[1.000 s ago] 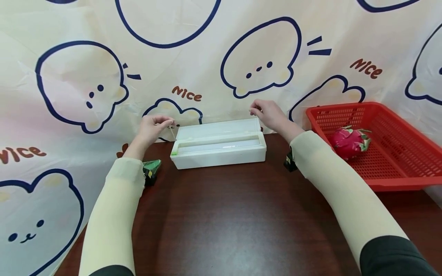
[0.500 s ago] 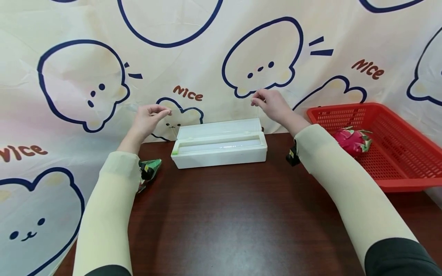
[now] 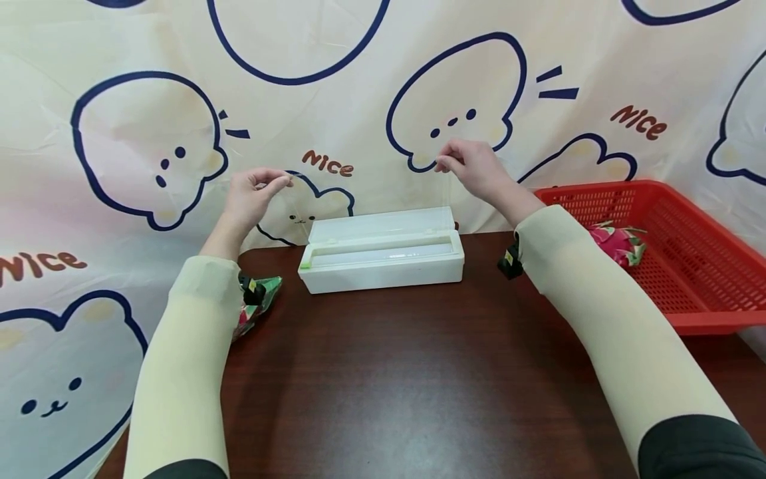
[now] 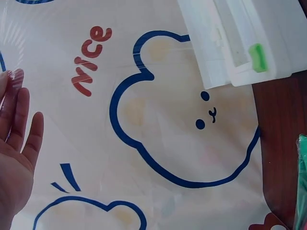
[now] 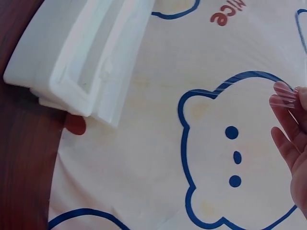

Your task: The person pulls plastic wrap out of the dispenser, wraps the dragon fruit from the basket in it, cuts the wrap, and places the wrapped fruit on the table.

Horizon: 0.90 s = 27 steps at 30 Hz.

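I pinch thin clear plastic (image 5: 286,98) with the fingertips of my left hand (image 3: 248,197) and my right hand (image 3: 474,171). It's up higher than the white box (image 3: 383,276) on the brown table (image 3: 383,386).

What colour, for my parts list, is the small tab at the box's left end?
The tab is green, clearest in the left wrist view.

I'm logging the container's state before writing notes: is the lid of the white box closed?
No, the head view shows the lid raised at the back of the white box, leaving its top open.
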Tool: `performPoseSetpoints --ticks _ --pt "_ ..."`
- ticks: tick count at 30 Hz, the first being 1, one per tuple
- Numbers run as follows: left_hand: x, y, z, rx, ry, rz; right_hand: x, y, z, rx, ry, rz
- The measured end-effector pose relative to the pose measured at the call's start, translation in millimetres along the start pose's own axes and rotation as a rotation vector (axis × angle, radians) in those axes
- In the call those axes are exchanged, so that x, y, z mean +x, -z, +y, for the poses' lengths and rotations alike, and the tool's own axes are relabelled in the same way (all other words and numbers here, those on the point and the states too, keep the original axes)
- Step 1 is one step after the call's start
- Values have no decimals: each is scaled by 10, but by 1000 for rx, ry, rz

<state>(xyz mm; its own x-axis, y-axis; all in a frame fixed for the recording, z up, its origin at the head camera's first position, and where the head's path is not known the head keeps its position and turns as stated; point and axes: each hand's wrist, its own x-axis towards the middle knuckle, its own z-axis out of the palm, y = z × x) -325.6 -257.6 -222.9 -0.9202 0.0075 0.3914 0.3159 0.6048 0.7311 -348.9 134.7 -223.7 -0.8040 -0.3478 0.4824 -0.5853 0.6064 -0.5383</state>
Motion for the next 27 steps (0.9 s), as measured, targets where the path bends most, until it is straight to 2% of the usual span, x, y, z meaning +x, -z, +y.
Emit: performPoseSetpoints --ticks 6,13,20,27 --pt "28 40 88 -7 -49 45 36 81 -72 1 14 16" --pt "47 124 224 -23 -28 39 79 200 -169 -29 23 8" --pt "62 191 339 -4 -47 55 111 296 -243 -55 26 25" --pt "99 224 423 -6 -86 105 120 382 -308 -66 10 42"
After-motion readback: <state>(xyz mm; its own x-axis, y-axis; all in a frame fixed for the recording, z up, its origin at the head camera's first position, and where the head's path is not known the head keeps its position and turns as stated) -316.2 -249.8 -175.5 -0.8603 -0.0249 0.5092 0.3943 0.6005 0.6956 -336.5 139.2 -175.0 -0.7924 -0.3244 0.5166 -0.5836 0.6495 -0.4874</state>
